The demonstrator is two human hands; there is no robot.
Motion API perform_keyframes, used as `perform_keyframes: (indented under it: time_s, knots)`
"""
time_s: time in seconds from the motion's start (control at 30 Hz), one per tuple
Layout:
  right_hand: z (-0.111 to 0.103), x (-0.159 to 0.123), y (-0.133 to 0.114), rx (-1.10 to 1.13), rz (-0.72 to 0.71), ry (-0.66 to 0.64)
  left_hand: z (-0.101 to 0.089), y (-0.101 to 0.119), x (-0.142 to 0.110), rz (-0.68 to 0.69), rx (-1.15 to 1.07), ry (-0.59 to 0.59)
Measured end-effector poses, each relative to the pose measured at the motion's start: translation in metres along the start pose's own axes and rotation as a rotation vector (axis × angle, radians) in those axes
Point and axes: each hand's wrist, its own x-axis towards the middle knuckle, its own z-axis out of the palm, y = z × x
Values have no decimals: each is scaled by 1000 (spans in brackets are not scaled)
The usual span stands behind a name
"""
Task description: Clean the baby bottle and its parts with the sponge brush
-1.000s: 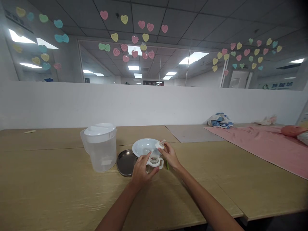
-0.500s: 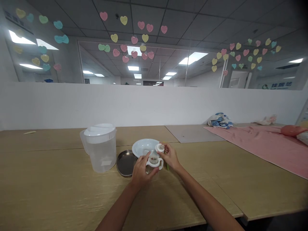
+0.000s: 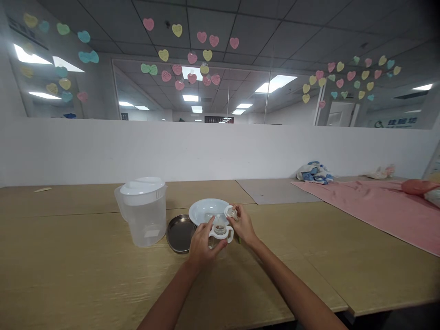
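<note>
My left hand grips a clear baby bottle with white handles, which stands upright over the table's front part. My right hand holds a white bottle collar with a clear teat between its fingers, close above and to the right of the bottle. Behind both hands lies a white plate. A dark metal dish sits to the left of the bottle, and a clear plastic pitcher with a white lid stands beyond it. A sliver of green shows under my right hand.
The wooden table runs across the view, backed by a low white partition. To the right lie a grey mat, a pink cloth and a crumpled blue-and-white cloth.
My right hand has turned the collar, so the teat now tilts to the right instead of pointing upward. The bottle and my left hand stay nearly still.
</note>
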Motion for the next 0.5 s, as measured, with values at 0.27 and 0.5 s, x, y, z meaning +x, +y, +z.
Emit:
perform_keyframes:
  time_s: [0.27, 0.5]
  knots:
    - [-7, -1, -4, -321, -191, -58, -4, 5, 2, 8, 7, 1]
    - [-5, 1, 3, -295, -40, -72, -4, 2, 4, 62, 9, 40]
